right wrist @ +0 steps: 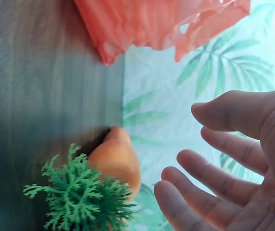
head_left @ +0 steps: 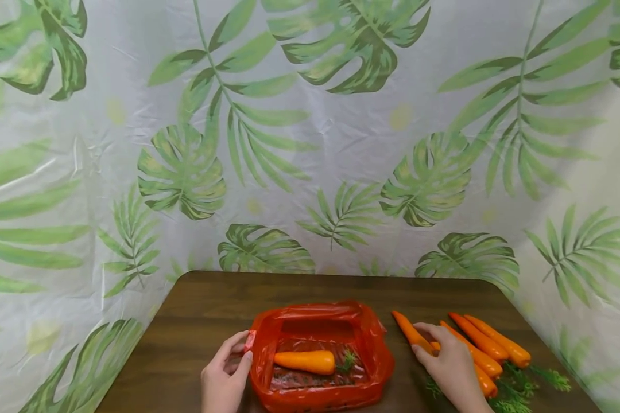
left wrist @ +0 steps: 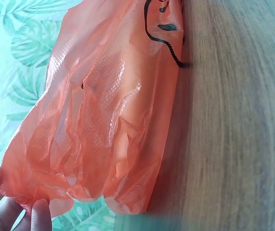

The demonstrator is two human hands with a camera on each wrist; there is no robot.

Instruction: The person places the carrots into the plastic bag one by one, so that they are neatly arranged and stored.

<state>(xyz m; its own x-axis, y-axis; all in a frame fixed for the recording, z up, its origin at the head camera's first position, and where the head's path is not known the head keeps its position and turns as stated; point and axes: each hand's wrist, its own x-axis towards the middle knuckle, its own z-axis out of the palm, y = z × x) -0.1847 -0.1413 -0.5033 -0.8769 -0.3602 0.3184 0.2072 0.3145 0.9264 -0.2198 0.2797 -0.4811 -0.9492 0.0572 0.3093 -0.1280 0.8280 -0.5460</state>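
My left hand (head_left: 226, 374) pinches the red bag (head_left: 320, 398), lower centre, dark markings (left wrist: 167, 27) too partial to read, my right hand (head_left: 452, 364) spread wide beside a carrot (head_left: 409, 331), lower right, slanting, tip to upper left.

This looks like a small curtained-off nook. A glossy, creased, pale grey plastic-like sheet (head_left: 351, 163) printed with green palm and monstera leaves hangs behind and along both sides of a dark brown wood-grain table (head_left: 212, 307) with rounded far corners. Whether this is a home or studio is hard to tell.
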